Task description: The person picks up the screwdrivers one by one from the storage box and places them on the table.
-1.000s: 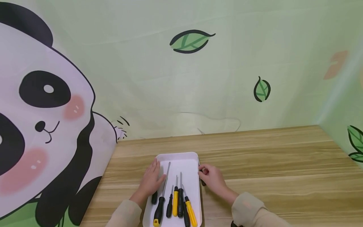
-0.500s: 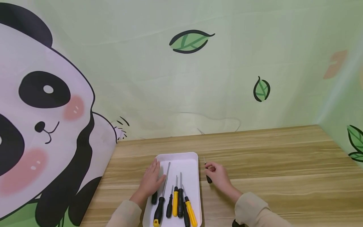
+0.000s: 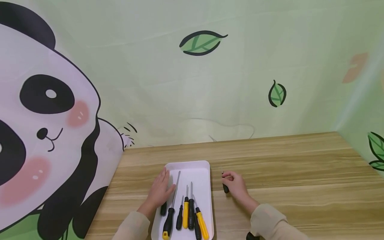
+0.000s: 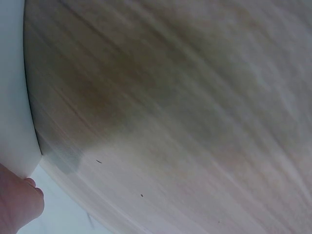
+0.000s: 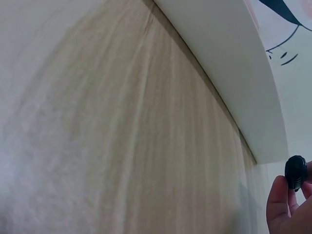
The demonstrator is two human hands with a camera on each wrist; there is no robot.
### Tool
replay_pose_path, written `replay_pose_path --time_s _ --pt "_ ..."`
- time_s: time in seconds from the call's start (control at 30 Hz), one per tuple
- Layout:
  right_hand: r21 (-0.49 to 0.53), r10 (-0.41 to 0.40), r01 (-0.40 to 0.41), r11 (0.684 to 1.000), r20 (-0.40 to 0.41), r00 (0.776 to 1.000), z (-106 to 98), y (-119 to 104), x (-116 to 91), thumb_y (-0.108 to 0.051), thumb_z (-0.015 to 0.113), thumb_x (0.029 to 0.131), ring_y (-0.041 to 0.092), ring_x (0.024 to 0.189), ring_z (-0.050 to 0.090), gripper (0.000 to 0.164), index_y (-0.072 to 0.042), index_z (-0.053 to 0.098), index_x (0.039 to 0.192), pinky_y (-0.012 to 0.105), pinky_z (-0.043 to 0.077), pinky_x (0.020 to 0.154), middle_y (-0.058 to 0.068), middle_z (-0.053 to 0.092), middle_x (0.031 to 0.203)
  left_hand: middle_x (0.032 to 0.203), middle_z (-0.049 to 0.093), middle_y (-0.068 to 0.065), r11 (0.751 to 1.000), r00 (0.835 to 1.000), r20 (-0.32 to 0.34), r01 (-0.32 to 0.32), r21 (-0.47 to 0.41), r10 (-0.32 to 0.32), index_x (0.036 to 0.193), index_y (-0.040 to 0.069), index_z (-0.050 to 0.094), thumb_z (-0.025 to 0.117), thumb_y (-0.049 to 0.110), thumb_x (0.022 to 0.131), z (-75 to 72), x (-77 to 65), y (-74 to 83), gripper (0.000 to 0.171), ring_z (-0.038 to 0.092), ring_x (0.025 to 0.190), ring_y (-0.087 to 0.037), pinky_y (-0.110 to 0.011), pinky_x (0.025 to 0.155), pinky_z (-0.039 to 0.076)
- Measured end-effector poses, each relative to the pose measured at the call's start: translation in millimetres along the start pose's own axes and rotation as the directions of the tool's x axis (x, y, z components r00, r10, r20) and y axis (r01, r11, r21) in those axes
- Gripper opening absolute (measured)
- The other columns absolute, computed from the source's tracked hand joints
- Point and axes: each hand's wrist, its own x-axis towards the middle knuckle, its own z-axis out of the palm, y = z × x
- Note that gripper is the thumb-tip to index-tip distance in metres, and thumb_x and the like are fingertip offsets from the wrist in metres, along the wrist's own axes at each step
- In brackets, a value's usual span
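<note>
My right hand (image 3: 237, 186) pinches a small black-handled screwdriver (image 3: 225, 188) just right of the white tray (image 3: 207, 173), its thin shaft pointing away from me. The handle's black end (image 5: 295, 171) shows between thumb and fingers in the right wrist view. On the tray's left side my left hand (image 3: 159, 189) rests with straight fingers along the rim. Inside the tray lie a long black screwdriver (image 3: 168, 221), a yellow-handled screwdriver (image 3: 185, 213), another yellow one (image 3: 202, 226) and several black-handled ones. The left hand partly covers a black handle (image 3: 163, 209) by the left wall.
The tray stands on a wood-grain table (image 3: 285, 173). Behind it hangs a pale green backdrop (image 3: 234, 83) with leaves and a large panda (image 3: 51, 133). A similar cloth closes off the right side.
My right hand has moved rightward from the tray's right edge, carrying the small black screwdriver with it. The left hand, the tray and the screwdrivers inside have stayed put.
</note>
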Motion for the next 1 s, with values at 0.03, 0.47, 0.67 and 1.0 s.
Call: replay_pose_path --time_s 0.03,0.47,0.67,1.0 --pt "0.005 0.013 -0.013 1.000 -0.005 1.000 -0.3 1.0 0.6 -0.002 0.061 0.074 0.008 0.061 0.049 0.016 0.004 0.063 0.089 0.020 0.043 0.055 0.008 0.059 0.071 0.148 0.012 -0.015 1.000 1.000 -0.002 -0.001 0.000 0.001 0.138 -0.001 0.023 0.047 0.037 0.089 -0.3 0.0 0.4 0.067 0.018 0.134 -0.031 -0.049 0.107 0.020" --pt "0.083 0.117 -0.116 0.990 -0.002 0.993 -5.3 9.8 3.6 -0.004 0.060 0.076 0.009 0.051 0.045 0.021 0.007 0.059 0.094 0.020 0.039 0.042 0.002 0.054 0.065 0.148 0.012 -0.014 1.000 1.000 -0.005 0.005 -0.007 -0.005 0.138 -0.001 0.024 0.047 0.037 0.088 0.6 0.5 -0.2 0.067 0.018 0.134 -0.031 -0.049 0.107 0.020" --pt "0.087 0.127 -0.126 0.988 -0.005 0.992 -6.9 9.8 3.6 -0.004 0.061 0.076 0.009 0.048 0.044 0.019 0.006 0.059 0.092 0.020 0.038 0.041 0.001 0.052 0.062 0.148 0.013 -0.014 1.000 1.000 -0.008 0.007 -0.004 -0.008 0.138 0.000 0.024 0.048 0.037 0.088 1.4 1.0 -0.4 0.066 0.019 0.134 -0.031 -0.048 0.107 0.020" --pt "-0.057 0.094 -0.096 0.994 -0.024 0.995 -9.6 8.2 4.0 -0.006 0.060 0.075 0.010 0.057 0.049 0.016 0.003 0.061 0.088 0.022 0.041 0.049 0.006 0.058 0.069 0.149 0.011 -0.012 0.999 1.000 0.010 0.028 -0.019 -0.028 0.139 0.001 0.023 0.048 0.038 0.088 -0.3 0.4 1.4 0.067 0.017 0.135 -0.030 -0.048 0.108 0.019"
